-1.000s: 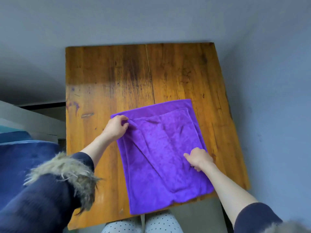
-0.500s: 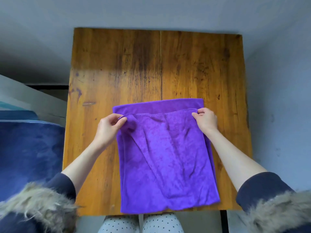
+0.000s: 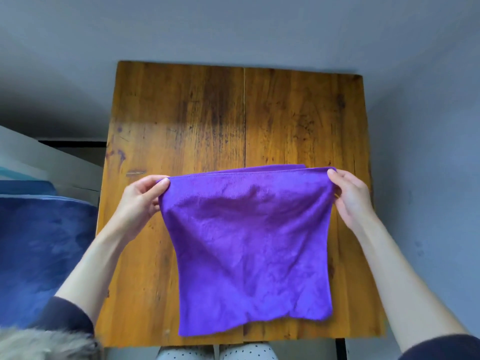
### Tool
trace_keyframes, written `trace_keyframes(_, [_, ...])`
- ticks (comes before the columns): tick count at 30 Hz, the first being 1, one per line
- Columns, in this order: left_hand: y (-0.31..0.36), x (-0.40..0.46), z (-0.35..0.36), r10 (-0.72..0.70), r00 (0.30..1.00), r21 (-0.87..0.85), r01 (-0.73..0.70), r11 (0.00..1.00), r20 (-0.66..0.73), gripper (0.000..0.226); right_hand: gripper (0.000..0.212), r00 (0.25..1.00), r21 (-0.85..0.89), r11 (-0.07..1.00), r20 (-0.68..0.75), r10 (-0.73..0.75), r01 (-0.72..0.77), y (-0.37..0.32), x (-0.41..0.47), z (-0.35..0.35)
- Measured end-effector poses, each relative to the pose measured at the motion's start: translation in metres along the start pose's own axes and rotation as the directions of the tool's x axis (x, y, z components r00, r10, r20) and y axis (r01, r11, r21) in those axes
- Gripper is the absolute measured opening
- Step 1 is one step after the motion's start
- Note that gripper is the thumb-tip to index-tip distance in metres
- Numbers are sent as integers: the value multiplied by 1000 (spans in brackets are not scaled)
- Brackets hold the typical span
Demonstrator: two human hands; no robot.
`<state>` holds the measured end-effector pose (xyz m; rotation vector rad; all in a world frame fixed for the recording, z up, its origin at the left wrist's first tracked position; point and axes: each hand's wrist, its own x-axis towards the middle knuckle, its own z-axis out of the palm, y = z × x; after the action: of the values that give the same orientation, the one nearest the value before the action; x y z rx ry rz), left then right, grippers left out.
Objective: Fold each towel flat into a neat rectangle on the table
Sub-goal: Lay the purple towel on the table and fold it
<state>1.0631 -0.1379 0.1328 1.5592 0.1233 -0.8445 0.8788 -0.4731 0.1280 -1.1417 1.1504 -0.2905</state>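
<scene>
A: Head view: purple towel [image 3: 249,245] over wooden table [image 3: 181,113], near edge?

B: Yes. Left hand [image 3: 141,201] and right hand [image 3: 350,198] pinch its far corners, likely keeping the edge taut for folding.

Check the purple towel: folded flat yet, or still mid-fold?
Mid-fold. The purple towel is doubled, two edges showing at its top, which the left hand and right hand pinch at the corners.

We see bare table [image 3: 197,113] across the upper half of the frame; the purple towel [image 3: 249,255] covers the lower centre, flanked by 2 narrow bare strips.
</scene>
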Motion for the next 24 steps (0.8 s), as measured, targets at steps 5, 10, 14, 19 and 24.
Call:
trace_keyframes(5, [-21,47,9,84,969,569,65,820,-233,8,11,994,-430,902,-84,-68,25,21,46,29])
trace_keyframes(10, [-34,70,8,189,945,794,105,599,-268,16,8,986,-631,772,-64,-156,81,38,68,38])
trace_keyframes(14, [-41,72,9,170,967,824,64,562,-191,13,18,981,-685,719,-30,-190,118,37,69,43])
trace_keyframes(19, [-41,76,17,133,977,831,65,552,-164,10,13,977,-785,582,170,-130,214,31,66,47])
trace_keyframes(24, [-40,79,19,164,980,822,-4,569,-109,19,12,957,-791,545,278,-86,278,30,63,54])
